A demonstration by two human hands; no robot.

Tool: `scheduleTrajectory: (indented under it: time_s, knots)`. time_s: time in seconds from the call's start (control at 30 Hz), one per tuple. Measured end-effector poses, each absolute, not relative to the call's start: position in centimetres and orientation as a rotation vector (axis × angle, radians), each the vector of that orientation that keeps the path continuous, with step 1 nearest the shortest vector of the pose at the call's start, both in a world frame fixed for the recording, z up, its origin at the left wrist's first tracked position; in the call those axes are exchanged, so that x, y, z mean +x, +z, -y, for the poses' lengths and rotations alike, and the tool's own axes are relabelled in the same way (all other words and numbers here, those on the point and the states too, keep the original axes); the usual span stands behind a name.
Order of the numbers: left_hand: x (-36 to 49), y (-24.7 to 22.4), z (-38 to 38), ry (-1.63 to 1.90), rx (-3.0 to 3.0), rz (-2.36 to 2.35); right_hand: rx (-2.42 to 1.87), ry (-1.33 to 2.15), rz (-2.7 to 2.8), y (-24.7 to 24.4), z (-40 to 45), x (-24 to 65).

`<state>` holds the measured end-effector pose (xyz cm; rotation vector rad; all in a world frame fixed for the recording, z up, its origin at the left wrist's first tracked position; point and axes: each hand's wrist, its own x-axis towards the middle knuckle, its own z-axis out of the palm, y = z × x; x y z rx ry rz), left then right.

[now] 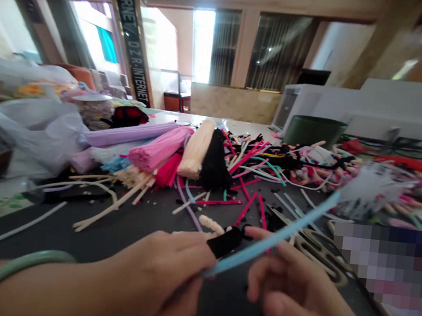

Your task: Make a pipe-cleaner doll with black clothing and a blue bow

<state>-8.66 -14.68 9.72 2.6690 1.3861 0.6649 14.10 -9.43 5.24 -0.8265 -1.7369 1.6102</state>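
My left hand (156,278) grasped blue stem (274,239); my right hand (297,290), thumb and fingers parted, curled loosely beside it. Scissors (323,258) lay near right hand.

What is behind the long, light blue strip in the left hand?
Parts of the right hand, the beige-handled scissors and the dark grey tabletop show behind the strip; what it covers directly cannot be seen.

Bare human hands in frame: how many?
2. The left hand, below the pale green bangle-wearing wrist's front, grips a light-blue fuzzy craft stem; the right hand is to its right, fingers partly curled. Others could be hidden; none show.
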Motion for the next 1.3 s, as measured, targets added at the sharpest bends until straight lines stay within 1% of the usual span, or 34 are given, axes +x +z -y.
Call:
scheduleTrajectory:
  time_s: [0.03,0.1,0.13,0.2,0.33,0.4,0.5,0.73,0.83,0.97,1.13,1.3]
  knots:
    - [-7.6,9.4,13.8,0.581,2.756,-1.261,-0.846,1.608,1.664,5.8,9.1,13.8]
    - [-5.9,8.9,12.0,0.534,2.873,-1.070,-0.857,1.508,1.591,6.6,8.3,14.0]
    - [-5.2,8.8,11.1,0.534,2.882,-1.012,-0.876,1.451,1.572,6.8,7.9,14.4]
    - [-4.2,8.8,9.3,0.652,2.820,-0.966,-0.860,1.321,1.510,7.0,7.1,15.5]
    - [-3.4,8.7,6.5,0.931,2.439,-0.966,-0.799,1.176,1.349,7.2,5.5,17.3]
    - [-3.8,8.1,5.7,1.012,2.136,-1.031,-0.764,1.157,1.285,7.3,4.8,17.8]
    - [-4.4,7.2,5.0,1.048,1.700,-0.995,-0.724,1.133,1.217,7.2,4.0,18.1]
    - [-3.8,6.1,4.8,0.953,1.406,-0.787,-0.734,1.274,1.270,6.1,4.2,17.5]
    - [-3.4,5.3,5.3,0.995,1.299,-0.719,-0.781,1.360,1.320,5.4,4.5,17.3]
    - [-3.2,4.5,5.5,1.055,1.170,-0.695,-0.811,1.392,1.332,4.9,4.8,17.0]
    - [-3.1,4.1,5.1,1.081,1.143,-0.747,-0.865,1.451,1.395,5.0,4.9,16.9]
    - [-3.2,3.6,4.8,1.003,1.217,-0.771,-0.898,1.488,1.535,5.2,5.2,17.0]
